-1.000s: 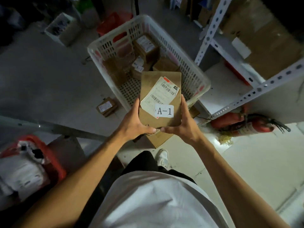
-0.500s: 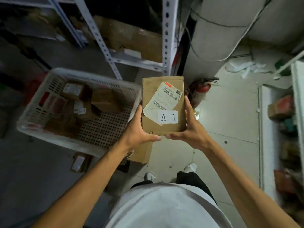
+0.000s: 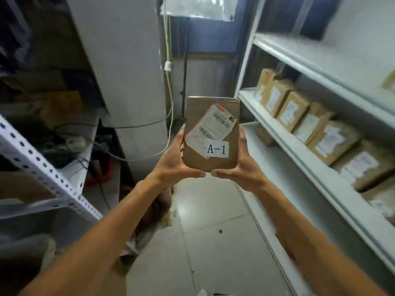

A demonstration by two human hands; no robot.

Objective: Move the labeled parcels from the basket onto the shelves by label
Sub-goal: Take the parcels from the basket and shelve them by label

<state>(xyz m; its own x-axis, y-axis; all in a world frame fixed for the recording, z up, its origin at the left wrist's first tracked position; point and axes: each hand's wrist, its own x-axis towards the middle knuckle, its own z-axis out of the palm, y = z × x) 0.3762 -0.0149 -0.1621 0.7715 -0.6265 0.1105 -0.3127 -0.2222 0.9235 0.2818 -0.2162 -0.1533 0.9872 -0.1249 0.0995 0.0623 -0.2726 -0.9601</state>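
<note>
Both hands up at chest height. Left hand (image 3: pixel 174 162) and right hand (image 3: pixel 240 167) clasp brown parcel (image 3: pixel 211 133) by lower corners, thumbs meeting under bottom edge. A-1 label (image 3: pixel 216 149) faces viewer. White shelves (image 3: pixel 299 146) on right, row of parcels (image 3: pixel 310 122) stacked there. Advice: find A-1 spot first, keep label outward, slide parcel in flat beside row.

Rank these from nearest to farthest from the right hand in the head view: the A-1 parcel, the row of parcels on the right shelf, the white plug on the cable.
1. A-1 parcel: gripped by the right hand.
2. Row of parcels: on the shelf, to its right.
3. White plug: high up, beyond the pillar, to its left.
</note>
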